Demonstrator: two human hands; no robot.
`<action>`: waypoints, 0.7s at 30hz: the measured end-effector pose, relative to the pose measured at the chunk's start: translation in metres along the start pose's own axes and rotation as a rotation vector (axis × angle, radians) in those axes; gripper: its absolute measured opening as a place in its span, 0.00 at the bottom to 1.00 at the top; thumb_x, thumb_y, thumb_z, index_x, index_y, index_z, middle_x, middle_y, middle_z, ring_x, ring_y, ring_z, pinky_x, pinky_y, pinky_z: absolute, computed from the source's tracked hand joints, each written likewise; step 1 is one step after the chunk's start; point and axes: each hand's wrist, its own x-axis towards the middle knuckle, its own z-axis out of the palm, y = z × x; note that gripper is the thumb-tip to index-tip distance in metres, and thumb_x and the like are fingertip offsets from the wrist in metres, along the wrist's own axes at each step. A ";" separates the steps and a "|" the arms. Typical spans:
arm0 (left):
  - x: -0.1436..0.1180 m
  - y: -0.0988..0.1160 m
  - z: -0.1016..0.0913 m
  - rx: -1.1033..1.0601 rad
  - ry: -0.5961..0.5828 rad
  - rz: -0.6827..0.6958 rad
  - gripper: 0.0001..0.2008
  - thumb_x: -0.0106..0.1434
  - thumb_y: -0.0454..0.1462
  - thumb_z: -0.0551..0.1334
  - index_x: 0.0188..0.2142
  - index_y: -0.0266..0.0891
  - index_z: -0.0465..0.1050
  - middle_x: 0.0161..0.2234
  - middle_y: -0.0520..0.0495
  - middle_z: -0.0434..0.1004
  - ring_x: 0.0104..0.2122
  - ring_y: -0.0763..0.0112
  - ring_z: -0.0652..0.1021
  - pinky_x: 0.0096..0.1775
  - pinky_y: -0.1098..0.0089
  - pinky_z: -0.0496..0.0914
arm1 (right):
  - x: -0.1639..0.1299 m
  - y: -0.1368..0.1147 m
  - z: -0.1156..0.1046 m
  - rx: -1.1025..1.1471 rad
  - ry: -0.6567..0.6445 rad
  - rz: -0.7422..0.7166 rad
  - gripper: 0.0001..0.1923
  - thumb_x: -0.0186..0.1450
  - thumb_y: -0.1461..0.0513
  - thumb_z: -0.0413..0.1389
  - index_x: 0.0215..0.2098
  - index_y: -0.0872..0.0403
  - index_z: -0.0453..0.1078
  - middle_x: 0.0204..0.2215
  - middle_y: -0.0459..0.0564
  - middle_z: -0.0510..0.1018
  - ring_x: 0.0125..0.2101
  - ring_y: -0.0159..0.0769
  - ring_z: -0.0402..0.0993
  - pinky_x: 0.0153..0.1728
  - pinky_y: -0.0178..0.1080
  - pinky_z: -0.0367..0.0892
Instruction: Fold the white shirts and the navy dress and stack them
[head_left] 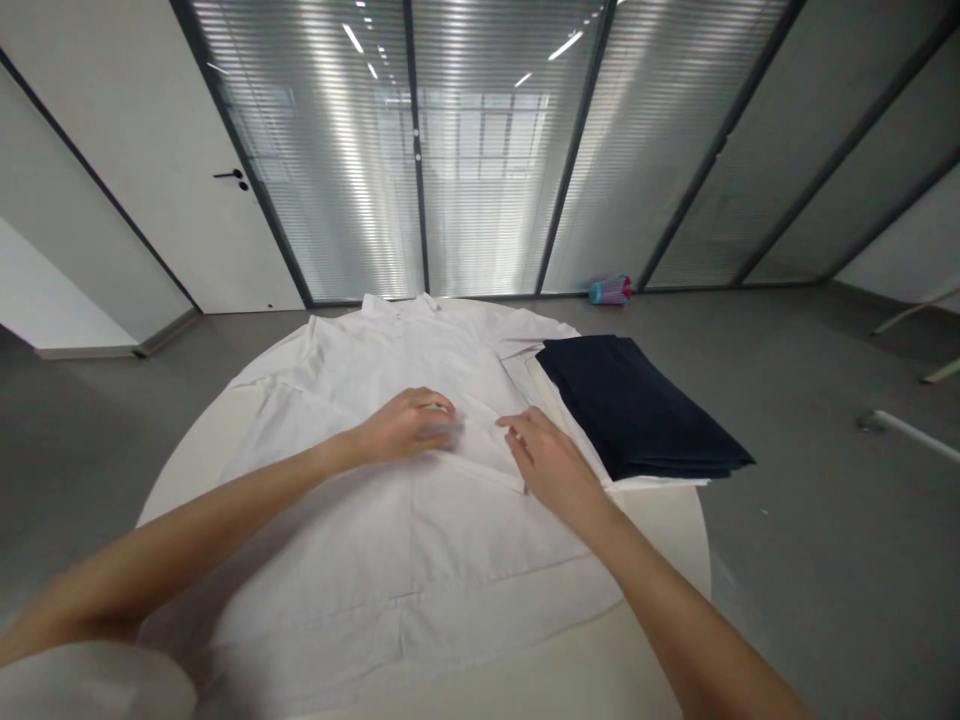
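Bare hands (480,440) press smooth white shirt (390,540) on round table (667,530).

No readable text

Neither the white shirt (390,520) nor the folded dark cloth (637,405) just beside it carries legible lettering, labels or numbers.

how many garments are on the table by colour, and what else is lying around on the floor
white cloth shirt spread flat on the round white table: 1, with the left hand and right hand resting on it
dark navy folded cloth: 1
blue and pink bottle-like object on the grey floor: 1
total: 3
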 end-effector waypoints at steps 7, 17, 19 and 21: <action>0.020 0.074 0.036 0.187 -0.018 0.216 0.12 0.68 0.38 0.63 0.50 0.38 0.74 0.43 0.44 0.78 0.41 0.62 0.77 0.43 0.63 0.70 | 0.021 0.039 0.024 -0.110 0.010 0.156 0.12 0.71 0.63 0.51 0.45 0.57 0.76 0.43 0.59 0.76 0.45 0.42 0.75 0.48 0.39 0.67; 0.025 0.080 0.053 0.372 0.135 0.482 0.13 0.73 0.33 0.55 0.31 0.37 0.73 0.31 0.47 0.73 0.30 0.70 0.72 0.32 0.65 0.62 | 0.023 0.042 0.020 0.066 -0.056 0.259 0.04 0.67 0.63 0.56 0.33 0.55 0.71 0.28 0.49 0.78 0.29 0.33 0.72 0.32 0.34 0.61; 0.025 0.082 0.050 0.375 0.154 0.453 0.12 0.73 0.35 0.55 0.35 0.37 0.74 0.32 0.47 0.74 0.30 0.69 0.73 0.32 0.65 0.62 | 0.023 0.042 0.018 0.072 -0.061 0.259 0.07 0.68 0.62 0.56 0.31 0.55 0.70 0.30 0.51 0.78 0.30 0.34 0.73 0.32 0.34 0.61; 0.026 0.084 0.048 0.373 0.139 0.428 0.11 0.74 0.35 0.55 0.38 0.38 0.75 0.32 0.47 0.74 0.31 0.69 0.73 0.33 0.65 0.61 | 0.023 0.043 0.017 0.118 -0.056 0.265 0.09 0.69 0.61 0.55 0.31 0.55 0.70 0.30 0.50 0.78 0.31 0.34 0.73 0.32 0.34 0.61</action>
